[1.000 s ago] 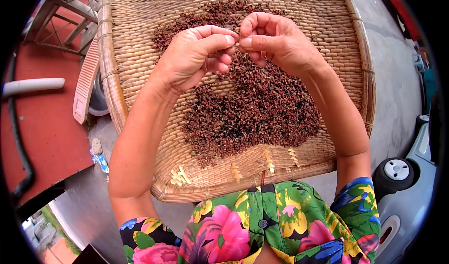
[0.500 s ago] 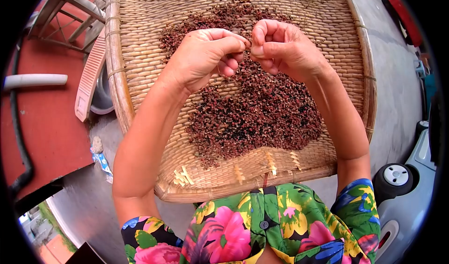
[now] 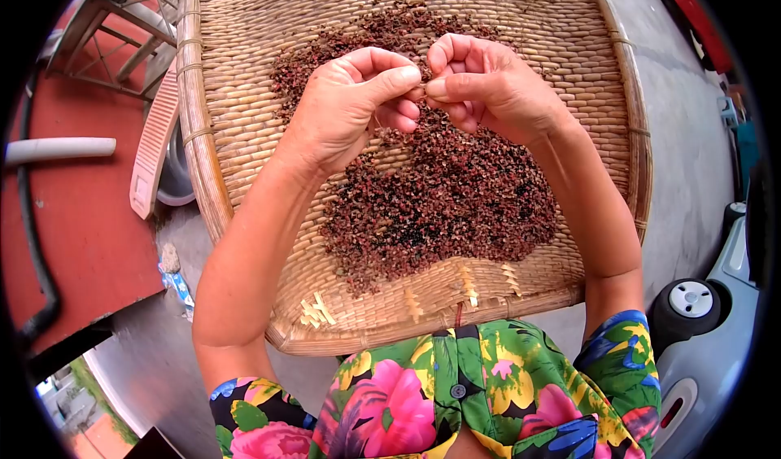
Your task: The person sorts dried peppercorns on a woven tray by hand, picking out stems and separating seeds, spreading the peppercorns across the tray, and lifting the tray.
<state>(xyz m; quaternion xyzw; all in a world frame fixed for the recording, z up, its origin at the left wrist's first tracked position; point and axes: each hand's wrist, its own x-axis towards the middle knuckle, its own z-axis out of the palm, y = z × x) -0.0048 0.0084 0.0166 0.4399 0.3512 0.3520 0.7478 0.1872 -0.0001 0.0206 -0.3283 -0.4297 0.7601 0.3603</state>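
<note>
My left hand (image 3: 346, 105) and my right hand (image 3: 492, 89) meet fingertip to fingertip above a woven tray. Thumb and forefinger are pinched on each side, with a small brownish bit where they meet, too small to name. Below them spreads a pile of dried peppercorns (image 3: 439, 207), reddish husks mixed with shiny black seeds. The hands and forearms cover part of the pile and weave. The wicker tray (image 3: 236, 76) has a thick bound cane rim.
Pale split strips (image 3: 317, 310) are woven into the tray's near edge. Left of it lean a pink ridged plastic board (image 3: 154, 146) and a grey basin (image 3: 175, 174), beside a red surface with a white pipe (image 3: 61, 150). A blue-grey wheeled toy car (image 3: 708, 321) stands at right.
Both hands stay over the pile; their fingertips have come closer together, now touching or nearly so. The view has shifted slightly.
</note>
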